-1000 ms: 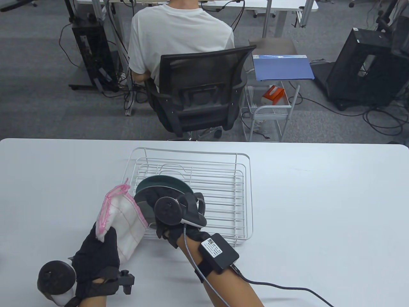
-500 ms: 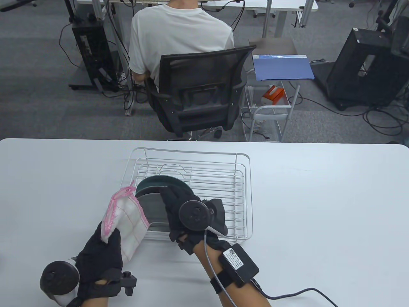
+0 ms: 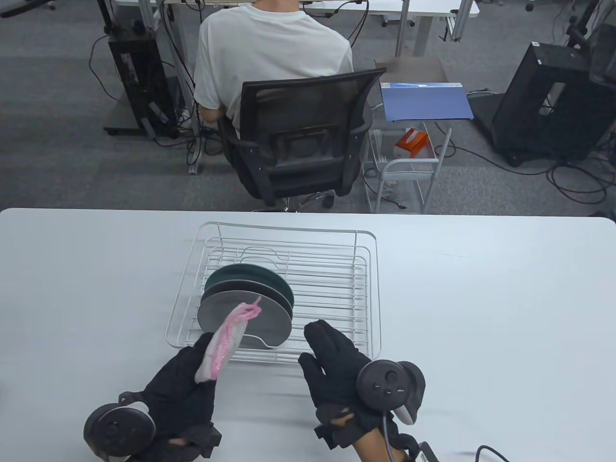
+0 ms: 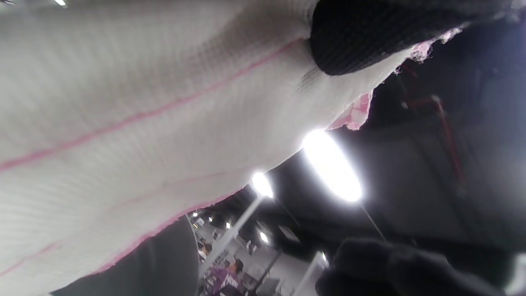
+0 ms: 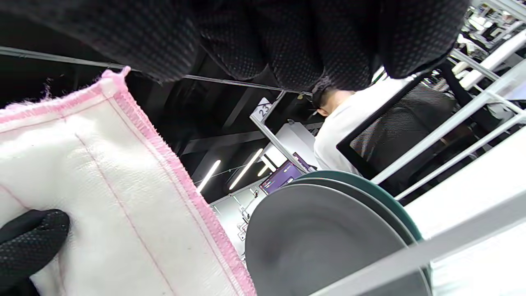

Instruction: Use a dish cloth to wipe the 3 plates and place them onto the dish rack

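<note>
The white wire dish rack (image 3: 368, 298) stands mid-table. Plates stand on edge in its left part: a dark green plate (image 3: 245, 276) behind and a grey plate (image 3: 262, 317) in front, with another rim between them. My left hand (image 3: 199, 358) grips the white dish cloth (image 3: 226, 339) with pink edging, raised just before the rack's near-left corner. My right hand (image 3: 315, 344) hovers at the rack's near edge, fingers straight, holding nothing. The right wrist view shows the grey plate (image 5: 320, 242), the green plate (image 5: 380, 189) and the cloth (image 5: 102, 185). The cloth (image 4: 144, 123) fills the left wrist view.
Beyond the table's far edge a person in a white shirt (image 3: 269, 53) sits on a black office chair (image 3: 303, 134), back turned. A small white cart (image 3: 409, 178) stands beside the chair. White tabletop (image 3: 481, 298) lies on both sides of the rack.
My right hand has let go of the grey plate, which stays standing in the rack, and drawn back to the right. My left hand has carried the cloth rightward, turning it edge-on.
</note>
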`<state>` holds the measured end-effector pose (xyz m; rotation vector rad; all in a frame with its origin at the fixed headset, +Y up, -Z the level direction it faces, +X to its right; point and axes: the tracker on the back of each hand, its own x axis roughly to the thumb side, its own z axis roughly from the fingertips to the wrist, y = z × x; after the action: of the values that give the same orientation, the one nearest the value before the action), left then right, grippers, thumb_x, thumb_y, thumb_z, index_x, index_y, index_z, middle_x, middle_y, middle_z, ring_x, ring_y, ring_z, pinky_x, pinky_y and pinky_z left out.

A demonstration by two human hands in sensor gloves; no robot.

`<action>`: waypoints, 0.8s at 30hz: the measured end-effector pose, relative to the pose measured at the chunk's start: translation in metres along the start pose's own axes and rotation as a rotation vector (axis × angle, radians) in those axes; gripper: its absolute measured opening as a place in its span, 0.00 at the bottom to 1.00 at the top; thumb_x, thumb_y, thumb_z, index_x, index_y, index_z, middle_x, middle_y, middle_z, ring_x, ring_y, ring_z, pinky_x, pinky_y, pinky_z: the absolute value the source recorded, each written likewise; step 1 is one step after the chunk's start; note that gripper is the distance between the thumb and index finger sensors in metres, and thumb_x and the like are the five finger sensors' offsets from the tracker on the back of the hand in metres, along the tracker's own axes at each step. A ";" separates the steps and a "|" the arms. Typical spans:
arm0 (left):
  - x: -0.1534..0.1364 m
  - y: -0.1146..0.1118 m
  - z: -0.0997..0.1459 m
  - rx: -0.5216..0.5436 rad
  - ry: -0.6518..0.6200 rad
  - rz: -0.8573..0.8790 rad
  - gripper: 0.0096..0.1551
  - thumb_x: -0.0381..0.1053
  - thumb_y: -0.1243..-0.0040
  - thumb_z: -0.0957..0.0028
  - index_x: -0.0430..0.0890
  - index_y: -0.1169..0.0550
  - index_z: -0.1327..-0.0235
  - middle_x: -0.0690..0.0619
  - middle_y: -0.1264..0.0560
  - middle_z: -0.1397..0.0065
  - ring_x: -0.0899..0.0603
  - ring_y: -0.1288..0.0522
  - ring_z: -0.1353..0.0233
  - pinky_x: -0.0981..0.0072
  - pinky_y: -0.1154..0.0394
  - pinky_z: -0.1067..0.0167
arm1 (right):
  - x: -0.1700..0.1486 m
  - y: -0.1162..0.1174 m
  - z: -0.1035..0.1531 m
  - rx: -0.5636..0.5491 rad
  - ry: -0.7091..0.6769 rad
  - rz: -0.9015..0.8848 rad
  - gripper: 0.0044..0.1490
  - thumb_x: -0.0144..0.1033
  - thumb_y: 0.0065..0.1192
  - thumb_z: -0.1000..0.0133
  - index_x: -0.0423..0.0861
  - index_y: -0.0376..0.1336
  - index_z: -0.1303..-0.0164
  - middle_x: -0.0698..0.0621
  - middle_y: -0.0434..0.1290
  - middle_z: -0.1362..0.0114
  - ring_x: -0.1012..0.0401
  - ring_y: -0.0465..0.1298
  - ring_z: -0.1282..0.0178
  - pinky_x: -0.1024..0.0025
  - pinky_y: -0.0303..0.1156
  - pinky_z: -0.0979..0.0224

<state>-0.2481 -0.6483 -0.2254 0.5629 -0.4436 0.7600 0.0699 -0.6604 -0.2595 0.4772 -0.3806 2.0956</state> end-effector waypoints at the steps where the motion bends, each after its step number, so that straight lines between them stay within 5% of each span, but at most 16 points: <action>1: 0.007 -0.007 0.000 -0.044 -0.031 -0.025 0.27 0.56 0.41 0.42 0.50 0.25 0.31 0.46 0.13 0.40 0.39 0.13 0.40 0.41 0.27 0.34 | -0.006 -0.003 0.005 -0.017 0.005 -0.012 0.39 0.47 0.62 0.46 0.38 0.59 0.30 0.34 0.63 0.28 0.33 0.65 0.33 0.34 0.65 0.37; 11: 0.036 -0.075 0.008 -0.502 -0.153 -0.180 0.27 0.55 0.41 0.43 0.50 0.25 0.30 0.46 0.13 0.38 0.39 0.13 0.39 0.40 0.27 0.34 | -0.055 -0.012 0.024 -0.084 0.136 -0.163 0.39 0.47 0.60 0.46 0.36 0.58 0.30 0.32 0.61 0.29 0.31 0.61 0.32 0.32 0.61 0.36; 24: 0.043 -0.141 0.028 -0.711 -0.180 -0.718 0.28 0.54 0.41 0.43 0.52 0.27 0.28 0.45 0.17 0.31 0.38 0.16 0.33 0.40 0.30 0.32 | -0.073 -0.017 0.027 -0.140 0.246 -0.408 0.39 0.47 0.59 0.45 0.35 0.58 0.31 0.31 0.61 0.29 0.30 0.60 0.33 0.32 0.61 0.36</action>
<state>-0.1208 -0.7267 -0.2241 0.0878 -0.5898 -0.1555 0.1260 -0.7168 -0.2690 0.1892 -0.2581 1.6926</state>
